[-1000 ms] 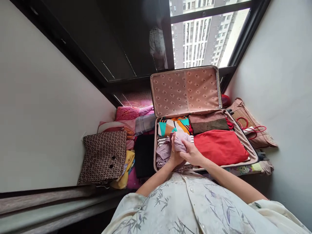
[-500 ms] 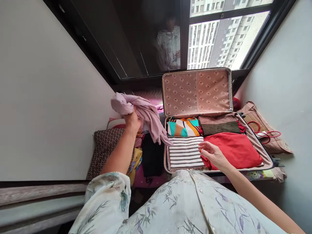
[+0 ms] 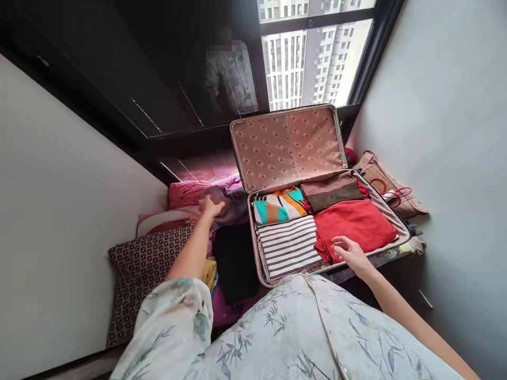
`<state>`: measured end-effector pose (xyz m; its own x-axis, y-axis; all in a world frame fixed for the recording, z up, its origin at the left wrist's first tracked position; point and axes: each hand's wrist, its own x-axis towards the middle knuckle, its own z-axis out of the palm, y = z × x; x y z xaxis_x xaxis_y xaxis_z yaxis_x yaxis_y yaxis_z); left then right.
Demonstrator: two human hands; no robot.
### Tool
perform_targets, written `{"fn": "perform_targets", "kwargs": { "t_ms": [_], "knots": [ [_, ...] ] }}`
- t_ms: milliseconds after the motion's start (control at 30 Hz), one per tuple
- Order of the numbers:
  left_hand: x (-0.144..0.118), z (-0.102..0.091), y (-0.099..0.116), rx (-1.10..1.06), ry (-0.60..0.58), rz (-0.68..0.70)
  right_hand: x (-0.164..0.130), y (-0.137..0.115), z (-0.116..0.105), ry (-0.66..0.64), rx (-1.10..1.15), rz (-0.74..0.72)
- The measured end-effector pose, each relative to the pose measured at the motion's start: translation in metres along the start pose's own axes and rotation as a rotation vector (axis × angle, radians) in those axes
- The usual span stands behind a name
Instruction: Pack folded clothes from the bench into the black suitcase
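Note:
An open suitcase (image 3: 400, 231) lies ahead of me, its patterned lid (image 3: 285, 145) propped upright. Inside are a striped garment (image 3: 287, 247), a red garment (image 3: 356, 224), a colourful printed cloth (image 3: 279, 206) and a brown ribbed cloth (image 3: 330, 191). My left hand (image 3: 209, 206) reaches left of the case and rests on a mauve garment (image 3: 229, 200) lying on the pile of clothes there. My right hand (image 3: 348, 252) hovers with fingers apart over the near edge of the red garment, holding nothing.
Left of the case lie a brown patterned bag (image 3: 144, 269), a black garment (image 3: 235, 261), pink cushions (image 3: 188, 192) and a yellow item (image 3: 209, 272). A beige tote with red handles (image 3: 386, 190) sits at the right. Walls close both sides; a dark window is behind.
My left hand lifted the mauve garment out of the suitcase, swung it left and brought it down onto the pile. My right hand let go and stays over the case.

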<state>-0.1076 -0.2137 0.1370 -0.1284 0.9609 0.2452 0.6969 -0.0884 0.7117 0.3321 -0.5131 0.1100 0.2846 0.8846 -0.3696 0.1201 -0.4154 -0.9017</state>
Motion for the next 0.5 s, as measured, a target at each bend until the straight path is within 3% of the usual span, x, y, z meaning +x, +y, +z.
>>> {"fn": "perform_targets", "kwargs": {
  "t_ms": [67, 167, 233, 367, 500],
  "knots": [
    [-0.041, 0.040, 0.002, 0.040, -0.124, -0.065, 0.006, 0.013, -0.004, 0.009, -0.021, 0.026],
    [-0.105, 0.094, 0.016, -0.001, -0.263, -0.001, 0.017, 0.029, -0.011, 0.011, -0.063, 0.048],
    [-0.143, 0.118, 0.028, -0.041, -0.296, 0.042, 0.029, 0.038, -0.021, 0.017, -0.102, 0.046],
    [-0.196, 0.143, 0.052, -0.141, -0.361, 0.121, 0.064, 0.054, -0.064, 0.138, -0.270, -0.007],
    [-0.227, 0.158, 0.076, -0.266, -0.594, 0.032, 0.102, 0.068, -0.128, 0.430, -0.641, 0.008]
  ]
}}
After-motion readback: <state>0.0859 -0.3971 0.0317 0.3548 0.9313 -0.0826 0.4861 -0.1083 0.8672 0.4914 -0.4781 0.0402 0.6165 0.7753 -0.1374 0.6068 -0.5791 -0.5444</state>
